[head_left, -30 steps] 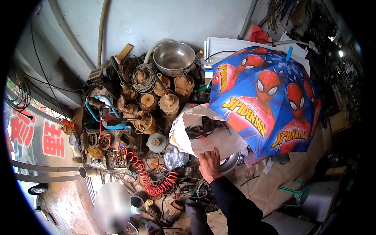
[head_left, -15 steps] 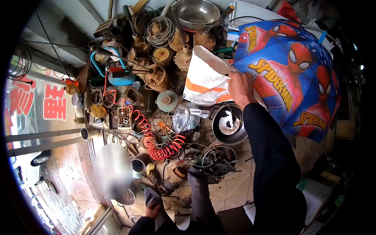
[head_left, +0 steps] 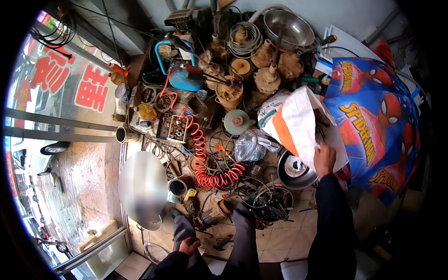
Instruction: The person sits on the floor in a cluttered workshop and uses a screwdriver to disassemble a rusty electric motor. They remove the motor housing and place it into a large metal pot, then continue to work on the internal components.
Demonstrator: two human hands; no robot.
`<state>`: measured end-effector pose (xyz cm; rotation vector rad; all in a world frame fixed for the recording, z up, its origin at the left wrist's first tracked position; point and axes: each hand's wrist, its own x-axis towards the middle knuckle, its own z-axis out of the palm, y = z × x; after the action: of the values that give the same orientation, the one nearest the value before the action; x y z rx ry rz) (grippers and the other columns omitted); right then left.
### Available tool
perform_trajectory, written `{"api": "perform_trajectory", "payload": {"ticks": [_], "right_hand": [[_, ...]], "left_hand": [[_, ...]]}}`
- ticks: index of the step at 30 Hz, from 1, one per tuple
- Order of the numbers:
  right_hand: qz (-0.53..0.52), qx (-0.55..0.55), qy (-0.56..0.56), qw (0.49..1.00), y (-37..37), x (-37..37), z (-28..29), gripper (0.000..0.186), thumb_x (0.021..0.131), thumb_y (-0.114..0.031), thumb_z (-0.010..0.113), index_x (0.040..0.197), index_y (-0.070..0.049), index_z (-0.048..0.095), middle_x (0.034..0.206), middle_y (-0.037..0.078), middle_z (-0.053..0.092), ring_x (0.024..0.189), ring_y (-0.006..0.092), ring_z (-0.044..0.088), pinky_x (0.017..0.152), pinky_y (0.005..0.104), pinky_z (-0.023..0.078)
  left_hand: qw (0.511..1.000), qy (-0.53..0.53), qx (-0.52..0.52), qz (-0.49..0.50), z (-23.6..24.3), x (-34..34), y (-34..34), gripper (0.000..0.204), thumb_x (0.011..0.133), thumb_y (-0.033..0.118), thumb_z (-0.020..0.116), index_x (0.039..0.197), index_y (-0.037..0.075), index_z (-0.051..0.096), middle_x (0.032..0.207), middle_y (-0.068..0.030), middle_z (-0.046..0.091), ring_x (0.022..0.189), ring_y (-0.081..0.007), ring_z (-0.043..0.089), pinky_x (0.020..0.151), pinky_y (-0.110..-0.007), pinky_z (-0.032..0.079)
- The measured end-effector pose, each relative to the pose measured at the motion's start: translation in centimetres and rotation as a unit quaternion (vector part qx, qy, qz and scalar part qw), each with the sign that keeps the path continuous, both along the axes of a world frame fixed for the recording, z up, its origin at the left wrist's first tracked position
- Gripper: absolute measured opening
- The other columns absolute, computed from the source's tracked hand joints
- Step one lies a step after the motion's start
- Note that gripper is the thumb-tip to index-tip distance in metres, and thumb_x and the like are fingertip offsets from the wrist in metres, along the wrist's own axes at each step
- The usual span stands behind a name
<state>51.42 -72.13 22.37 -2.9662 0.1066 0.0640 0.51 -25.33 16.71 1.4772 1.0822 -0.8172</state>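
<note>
A white woven sack [head_left: 298, 119] with an orange stripe sags at right of centre. My right hand [head_left: 324, 159] is closed on its near edge. Under that edge sits a dark round pan [head_left: 285, 179] with a pale ring-shaped part [head_left: 296, 166] in it; the sack hides its far right side. My left hand [head_left: 189, 245] rests on my left leg, fingers curled, with nothing visible in it. To the right of the sack is a blue open umbrella [head_left: 368, 126] with printed figures.
Rusty pump bodies [head_left: 231, 91] stand at the back beside a steel bowl [head_left: 289, 30]. A red coiled hose [head_left: 205, 175] crosses the middle, near a clear plastic bag [head_left: 252, 145]. Trays of small parts [head_left: 178, 128] lie left. Near my feet are a metal cylinder [head_left: 212, 214] and tangled cables [head_left: 273, 205].
The view has swung left, so everything sits further right and lower. My right hand has drawn the sack's edge nearer to me, and the sack now folds over toward the pan.
</note>
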Motion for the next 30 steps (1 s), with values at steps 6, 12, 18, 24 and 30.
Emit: {"api": "perform_trajectory", "payload": {"ticks": [6, 12, 18, 24, 30], "right_hand": [[-0.089, 0.002, 0.117, 0.989, 1.1, -7.6, -2.7, 0.018, 0.085, -0.011, 0.074, 0.096, 0.001, 0.066, 0.095, 0.023, 0.069, 0.095, 0.0448, 0.064, 0.081, 0.0551, 0.049], [0.019, 0.028, -0.104, 0.994, 8.5, -11.4, 0.6, 0.048, 0.083, -0.003, 0.072, 0.128, 0.002, 0.053, 0.128, 0.024, 0.056, 0.122, 0.0439, 0.052, 0.103, 0.0550, 0.041], [0.268, 0.080, -0.081, 0.957, 19.1, -13.8, -4.9, 0.039, 0.083, 0.002, 0.066, 0.120, 0.005, 0.058, 0.123, 0.024, 0.056, 0.117, 0.0446, 0.056, 0.100, 0.0546, 0.046], [0.365, 0.100, 0.130, 0.916, 31.4, -6.8, -28.0, 0.050, 0.089, -0.001, 0.056, 0.137, 0.010, 0.048, 0.133, 0.030, 0.057, 0.114, 0.0431, 0.059, 0.100, 0.0465, 0.049], [0.444, -0.104, 0.076, 0.887, 37.7, 3.7, -44.2, 0.070, 0.080, 0.002, 0.066, 0.147, 0.003, 0.044, 0.147, 0.024, 0.050, 0.135, 0.0402, 0.047, 0.113, 0.0462, 0.040]], "left_hand": [[1.000, 0.016, 0.007, -0.013, 0.4, 0.6, -0.2, 0.033, 0.093, 0.020, 0.074, 0.113, -0.006, 0.069, 0.101, -0.0131, 0.075, 0.096, -0.0198, 0.071, 0.086, -0.033, 0.056], [1.000, 0.009, -0.001, -0.002, -2.2, -2.9, 0.9, 0.036, 0.090, 0.024, 0.071, 0.115, -0.002, 0.073, 0.101, -0.0133, 0.077, 0.097, -0.0199, 0.073, 0.090, -0.033, 0.056], [0.995, -0.014, -0.070, 0.071, -6.2, -2.7, 0.5, 0.031, 0.093, 0.019, 0.073, 0.116, -0.001, 0.071, 0.104, -0.0109, 0.075, 0.097, -0.0167, 0.069, 0.088, -0.033, 0.054], [0.998, -0.026, 0.002, 0.065, -14.2, -4.9, 1.8, 0.027, 0.094, 0.013, 0.071, 0.116, -0.002, 0.069, 0.103, -0.0130, 0.074, 0.095, -0.0171, 0.069, 0.086, -0.032, 0.054], [0.996, -0.037, 0.074, -0.037, -15.9, 0.5, 5.4, 0.033, 0.088, 0.016, 0.074, 0.115, -0.003, 0.068, 0.099, -0.0189, 0.070, 0.092, -0.0310, 0.071, 0.079, -0.037, 0.057]]}}
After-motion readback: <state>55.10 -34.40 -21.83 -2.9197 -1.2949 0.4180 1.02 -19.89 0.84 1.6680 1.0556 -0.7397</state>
